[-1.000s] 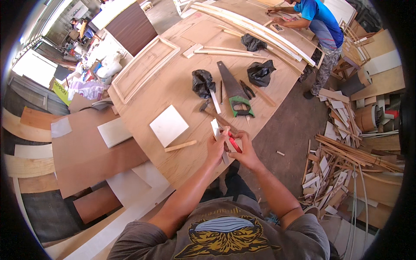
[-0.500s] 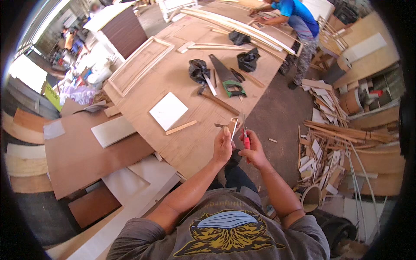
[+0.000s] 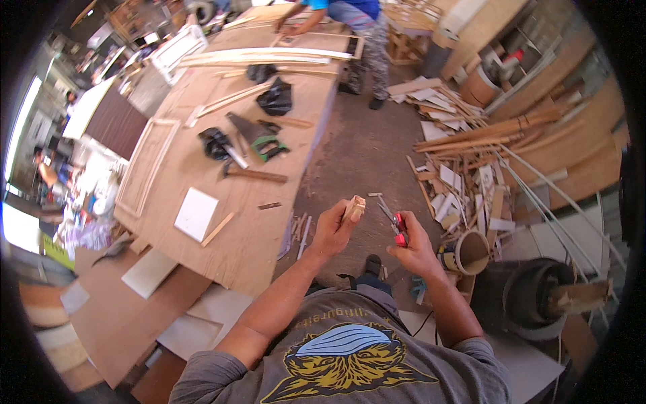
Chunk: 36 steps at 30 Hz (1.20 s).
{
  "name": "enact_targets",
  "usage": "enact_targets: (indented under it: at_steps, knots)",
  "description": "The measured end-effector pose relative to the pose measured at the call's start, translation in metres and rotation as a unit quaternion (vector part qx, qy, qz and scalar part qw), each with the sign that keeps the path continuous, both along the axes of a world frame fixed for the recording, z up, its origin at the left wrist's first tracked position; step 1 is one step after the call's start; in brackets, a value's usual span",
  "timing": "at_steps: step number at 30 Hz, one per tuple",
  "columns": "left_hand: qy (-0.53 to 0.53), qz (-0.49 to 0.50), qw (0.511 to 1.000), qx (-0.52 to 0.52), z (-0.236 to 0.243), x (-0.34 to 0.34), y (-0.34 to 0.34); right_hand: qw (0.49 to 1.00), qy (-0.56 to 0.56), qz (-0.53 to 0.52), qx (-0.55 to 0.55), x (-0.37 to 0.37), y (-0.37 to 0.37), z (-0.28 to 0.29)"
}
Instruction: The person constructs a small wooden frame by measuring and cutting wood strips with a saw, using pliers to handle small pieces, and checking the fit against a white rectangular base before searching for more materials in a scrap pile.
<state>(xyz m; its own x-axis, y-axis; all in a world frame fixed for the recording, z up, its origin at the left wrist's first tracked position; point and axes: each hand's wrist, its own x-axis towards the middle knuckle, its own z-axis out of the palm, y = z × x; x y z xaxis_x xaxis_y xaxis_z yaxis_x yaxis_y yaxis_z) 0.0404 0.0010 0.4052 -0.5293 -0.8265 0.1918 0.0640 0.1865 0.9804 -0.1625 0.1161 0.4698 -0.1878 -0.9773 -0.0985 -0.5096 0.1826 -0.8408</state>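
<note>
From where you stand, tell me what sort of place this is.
Most likely a woodworking shop. A long plywood table carries a handsaw and a hammer, and a heap of wood offcuts covers the floor on the right.

One head view — worn, looking down.
We see both hands close below, the workbench [image 3: 222, 222] to our left.

Both forearms are reaching up from the lower edge, the left hand [image 3: 331, 232] curling its fingers [image 3: 348, 214] closed, the right hand [image 3: 414, 244] gripping shut just beside it.
</note>
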Motion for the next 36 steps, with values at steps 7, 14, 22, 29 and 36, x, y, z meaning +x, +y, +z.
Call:
enact_targets:
  at_steps: [7,14,22,29,36]
  knots:
    - [-0.093,-0.141,0.982,-0.083,0.010,-0.150,0.031,0.985,0.087,-0.148,0.029,-0.110,0.081,0.015]
    - [-0.125,-0.288,0.945,-0.096,0.008,-0.252,0.052,0.979,0.110,-0.170,0.030,-0.190,0.138,0.003]
    - [-0.123,-0.367,0.912,-0.135,0.001,-0.307,0.053,0.979,0.093,-0.180,0.038,-0.237,0.160,-0.013]
    - [-0.154,-0.392,0.896,-0.144,0.003,-0.336,0.057,0.977,0.071,-0.183,0.082,-0.254,0.162,-0.016]
    - [-0.186,-0.433,0.874,-0.116,-0.010,-0.349,0.051,0.972,0.082,-0.210,0.070,-0.259,0.162,-0.046]
